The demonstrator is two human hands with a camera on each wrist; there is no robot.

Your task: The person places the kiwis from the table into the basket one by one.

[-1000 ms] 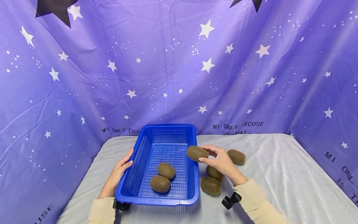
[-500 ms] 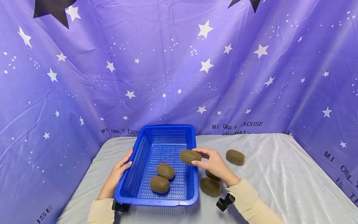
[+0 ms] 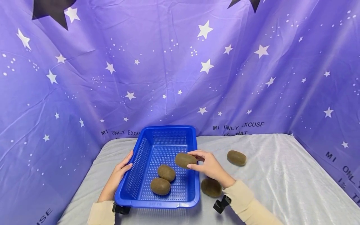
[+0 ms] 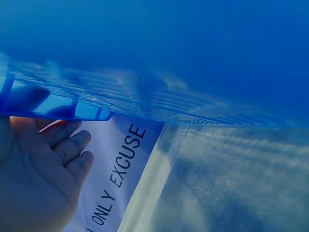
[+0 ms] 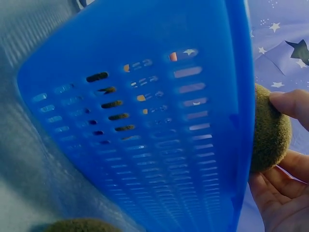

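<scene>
My right hand (image 3: 212, 167) grips a brown kiwi (image 3: 184, 160) between thumb and fingers, over the right rim of a blue plastic basket (image 3: 157, 204). The right wrist view shows this kiwi (image 5: 271, 133) just past the basket's edge, with the thumb on one side and fingers on the other. My left hand (image 3: 116, 176) holds the basket's left rim. In the left wrist view its fingers (image 4: 72, 147) curl beneath the rim; the thumb is hidden there. Two kiwis lie inside the basket, a rear one (image 3: 166, 173) and a front one (image 3: 160, 186), close together.
Right of the basket, one kiwi (image 3: 211, 187) lies near my right wrist and another (image 3: 237, 158) farther back on the grey cloth (image 3: 281, 175). A purple starry curtain (image 3: 180, 62) hangs behind and at both sides.
My right hand has carried the kiwi leftward, from beside the right rim to over the basket's inside edge. A kiwi seen under that hand before is now hidden. The left hand stays put.
</scene>
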